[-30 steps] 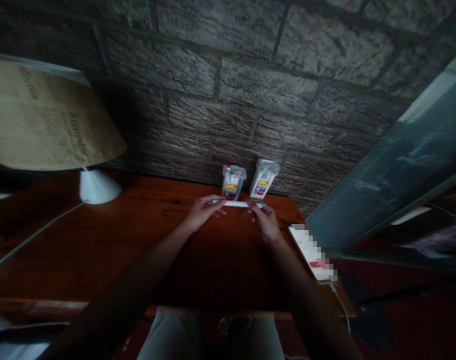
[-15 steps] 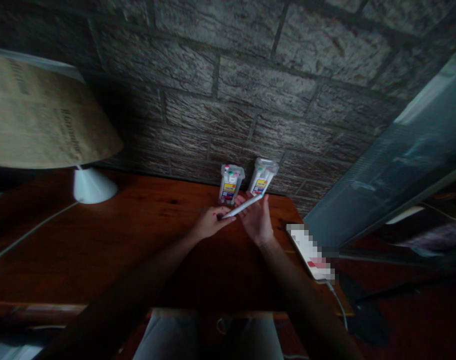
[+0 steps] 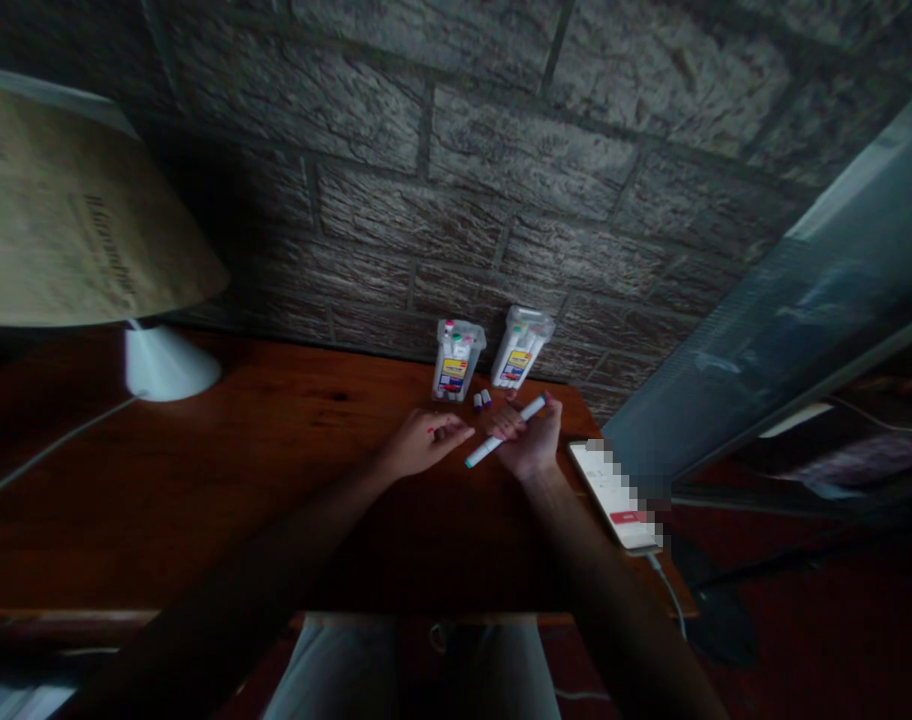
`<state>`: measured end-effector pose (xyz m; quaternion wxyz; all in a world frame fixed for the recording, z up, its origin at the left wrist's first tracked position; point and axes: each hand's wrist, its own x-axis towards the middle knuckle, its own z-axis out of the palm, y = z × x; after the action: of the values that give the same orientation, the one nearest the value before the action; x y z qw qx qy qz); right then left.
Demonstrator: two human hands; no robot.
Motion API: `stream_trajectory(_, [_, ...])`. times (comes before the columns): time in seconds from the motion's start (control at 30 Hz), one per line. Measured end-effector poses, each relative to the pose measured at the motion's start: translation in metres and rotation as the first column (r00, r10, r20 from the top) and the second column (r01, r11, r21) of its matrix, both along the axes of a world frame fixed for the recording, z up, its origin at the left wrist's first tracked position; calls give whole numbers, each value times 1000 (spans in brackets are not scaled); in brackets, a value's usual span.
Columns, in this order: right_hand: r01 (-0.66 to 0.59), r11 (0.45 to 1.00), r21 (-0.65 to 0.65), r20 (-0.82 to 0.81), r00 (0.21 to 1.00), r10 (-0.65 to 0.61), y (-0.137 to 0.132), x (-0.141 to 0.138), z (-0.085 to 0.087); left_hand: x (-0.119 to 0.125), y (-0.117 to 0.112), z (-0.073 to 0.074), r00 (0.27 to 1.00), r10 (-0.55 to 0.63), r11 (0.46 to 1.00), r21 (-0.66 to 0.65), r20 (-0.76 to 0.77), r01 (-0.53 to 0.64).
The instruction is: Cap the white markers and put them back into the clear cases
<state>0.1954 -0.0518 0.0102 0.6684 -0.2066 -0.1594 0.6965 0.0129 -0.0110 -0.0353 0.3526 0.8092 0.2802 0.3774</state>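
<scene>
My right hand [image 3: 529, 437] is closed around a white marker [image 3: 493, 443] with a teal tip at its lower left end. The marker lies slanted across the palm, held under the fingers. Just left of it, my left hand [image 3: 426, 442] is apart from the marker, its fingers loosely curled and the thumb stretched out; I see nothing in it. A small red mark shows on this hand. Beyond the hands, two small white and purple marker caps [image 3: 482, 400] lie on the table. Behind them stand two clear plastic cases of markers, the left case [image 3: 456, 365] and the right case [image 3: 520, 350].
A wooden table [image 3: 291, 420] runs along a stone-block wall [image 3: 463, 230]. At the left stands a lamp [image 3: 167, 365] with a wide shade and a cord. A phone [image 3: 613, 495] with a cable lies by the table's right edge.
My left hand has let go of the marker, which now lies in my closed right hand. The two caps, hidden before, now show. The view has shifted slightly.
</scene>
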Motion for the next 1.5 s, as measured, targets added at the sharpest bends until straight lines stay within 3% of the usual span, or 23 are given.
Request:
stream_trajectory(0.13, [11, 1000, -28, 12, 1000, -11, -4, -1, 4, -2, 2, -1, 998, 55, 997, 60, -20, -53])
stream_trajectory(0.3, [-69, 997, 22, 68, 995, 67, -4, -4, -1, -4, 6, -2, 996, 82, 996, 49, -18, -81])
stream_trajectory(0.47, [7, 999, 48, 130, 991, -13, 3, -10, -6, -7, 7, -1, 993, 112, 993, 37, -32, -110])
stream_trajectory(0.73, [-59, 998, 27, 121, 991, 56, 1, -17, 0, -10, 7, 0, 994, 108, 994, 18, -27, -107])
stream_trajectory(1.0, [-19, 994, 104, 120, 993, 7, 4, -14, -5, -9, 10, -1, 995, 95, 995, 5, -40, -95])
stream_trajectory(1.3, [-27, 995, 96, 183, 983, 9, 4, -15, -3, -10, 11, -1, 995, 89, 996, 18, -52, -88])
stream_trajectory(1.5, [-108, 992, 68, 195, 976, 93, 1, -16, -1, -10, 13, -3, 994, 97, 995, 15, -58, -96])
